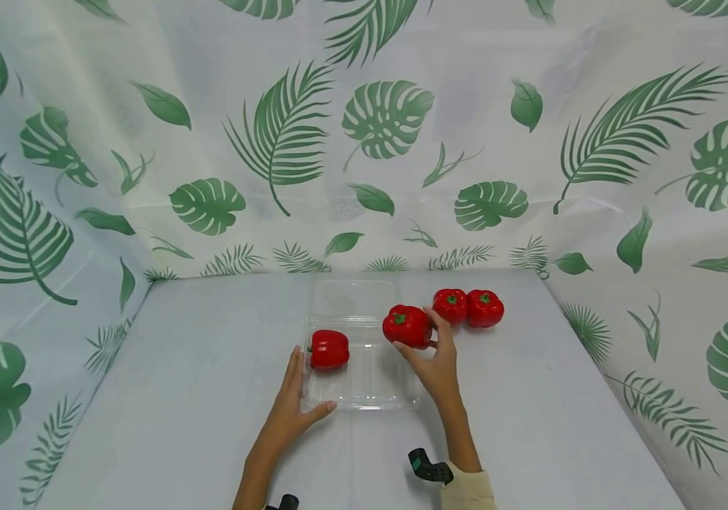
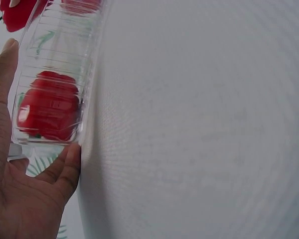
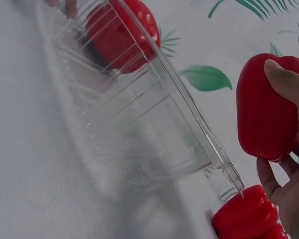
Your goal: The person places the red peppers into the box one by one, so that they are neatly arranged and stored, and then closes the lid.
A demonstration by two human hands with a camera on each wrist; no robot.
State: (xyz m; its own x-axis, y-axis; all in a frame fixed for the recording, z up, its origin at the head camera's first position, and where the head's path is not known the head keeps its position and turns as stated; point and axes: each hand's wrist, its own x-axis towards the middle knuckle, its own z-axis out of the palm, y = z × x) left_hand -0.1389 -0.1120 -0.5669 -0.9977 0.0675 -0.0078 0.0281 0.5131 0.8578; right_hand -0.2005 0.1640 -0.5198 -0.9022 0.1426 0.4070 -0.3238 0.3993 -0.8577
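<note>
A clear plastic clamshell container lies with its lid folded back on the table. One red bell pepper rests on its side in the left part of it. My right hand grips a second red bell pepper between thumb and fingers, above the container's right side; the right wrist view shows this pepper higher than the container's rim. Along the container's left edge, my left hand has its fingers straight against the wall and its thumb spread toward the front edge.
Two more red bell peppers, a left one and a right one, stand side by side behind my right hand. The container's transparent lid extends toward the back. A leaf-patterned cloth hangs behind and beside the white table.
</note>
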